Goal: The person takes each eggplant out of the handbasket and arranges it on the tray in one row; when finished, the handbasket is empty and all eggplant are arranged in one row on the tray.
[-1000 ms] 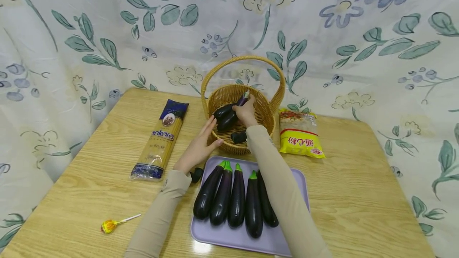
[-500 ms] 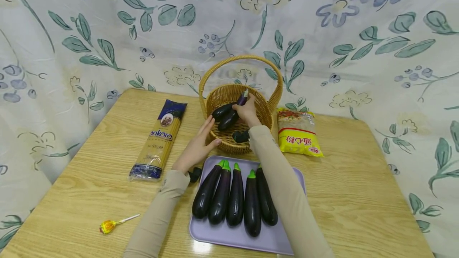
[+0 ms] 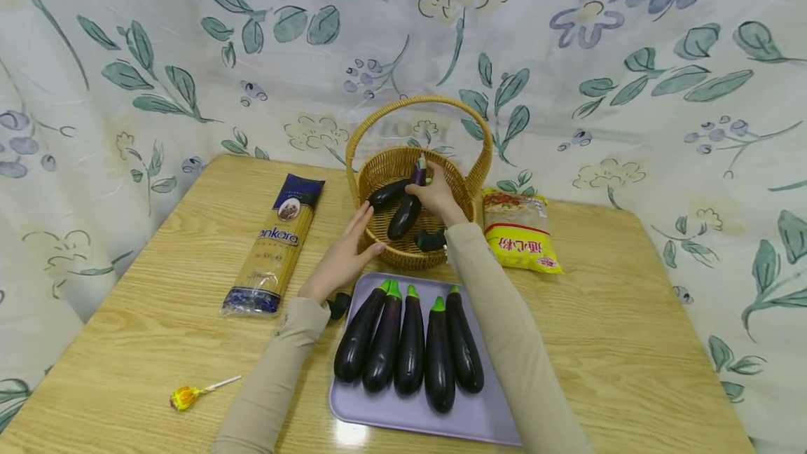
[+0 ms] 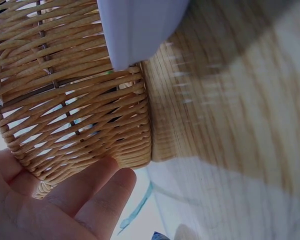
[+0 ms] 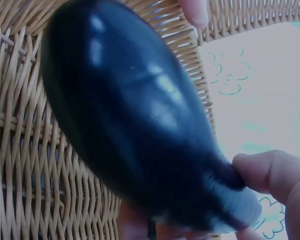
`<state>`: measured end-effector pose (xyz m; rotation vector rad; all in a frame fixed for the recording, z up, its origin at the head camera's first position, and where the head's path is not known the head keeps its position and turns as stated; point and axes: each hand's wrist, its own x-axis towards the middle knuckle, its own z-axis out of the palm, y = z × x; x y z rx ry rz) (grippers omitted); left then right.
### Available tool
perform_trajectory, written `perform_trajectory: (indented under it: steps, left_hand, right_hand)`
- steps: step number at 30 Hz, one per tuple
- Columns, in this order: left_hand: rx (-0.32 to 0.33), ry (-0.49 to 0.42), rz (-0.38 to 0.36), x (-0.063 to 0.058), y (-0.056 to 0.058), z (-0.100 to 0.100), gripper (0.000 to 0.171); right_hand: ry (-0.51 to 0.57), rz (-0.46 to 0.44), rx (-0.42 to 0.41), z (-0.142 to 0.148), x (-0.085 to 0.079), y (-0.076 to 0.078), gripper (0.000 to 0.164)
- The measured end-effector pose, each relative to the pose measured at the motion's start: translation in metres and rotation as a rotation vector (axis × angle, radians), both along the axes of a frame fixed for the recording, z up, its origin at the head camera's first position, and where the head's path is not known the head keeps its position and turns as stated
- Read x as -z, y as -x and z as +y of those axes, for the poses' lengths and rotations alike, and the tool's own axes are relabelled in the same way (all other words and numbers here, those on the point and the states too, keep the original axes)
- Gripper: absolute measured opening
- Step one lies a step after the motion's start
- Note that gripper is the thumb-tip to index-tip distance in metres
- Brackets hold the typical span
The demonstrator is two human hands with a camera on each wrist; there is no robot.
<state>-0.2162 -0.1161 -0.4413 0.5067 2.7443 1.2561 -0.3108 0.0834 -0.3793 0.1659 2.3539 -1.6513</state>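
Inside the wicker basket (image 3: 412, 259), my right hand (image 3: 436, 193) grips a dark eggplant (image 3: 405, 220) near its stem end. The right wrist view shows this eggplant (image 5: 125, 100) large and glossy, with the thumb (image 5: 270, 172) against its narrow end. A second eggplant (image 3: 386, 194) lies in the basket to the left of the held one. My left hand (image 3: 337, 265) touches the basket's left side with extended fingers. In the left wrist view, its fingers (image 4: 102, 200) lie along the woven wall (image 4: 80, 120).
Before the basket stands a lilac tray (image 3: 378, 412) bearing several eggplants (image 3: 410, 349) side by side. A spaghetti packet (image 3: 271, 251) lies to the left, a yellow bag (image 3: 520, 237) with Chinese lettering to the right. A lollipop (image 3: 189, 396) is at the table's front left.
The held eggplant has swung steeper, its stem end moving left and its round end toward the basket's front. My left hand stays at the basket. The head view has shifted slightly.
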Motion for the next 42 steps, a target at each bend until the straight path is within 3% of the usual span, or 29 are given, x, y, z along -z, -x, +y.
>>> perform_trajectory:
  steps: [6, 14, 21, 34, 42]
  left_hand:
    - [0.001, 0.002, 0.007, -0.002, 0.0, 0.001, 0.079]
    - [0.006, 0.006, 0.021, -0.002, 0.0, 0.0, 0.079]
    - [0.012, -0.004, 0.013, -0.002, 0.0, 0.0, 0.079]
    - [0.001, -0.003, 0.003, -0.002, -0.001, 0.001, 0.078]
    - [0.007, -0.009, 0.014, -0.002, -0.001, 0.001, 0.078]
  right_hand:
    - [0.016, -0.024, -0.012, 0.002, 0.001, -0.002, 0.074]
    - [-0.012, 0.038, -0.02, 0.011, 0.0, -0.006, 0.073]
    - [0.098, 0.025, 0.003, 0.018, -0.004, -0.012, 0.07]
    - [0.165, 0.01, 0.013, 0.025, -0.003, -0.02, 0.068]
    - [0.225, 0.005, -0.026, 0.026, -0.004, -0.024, 0.063]
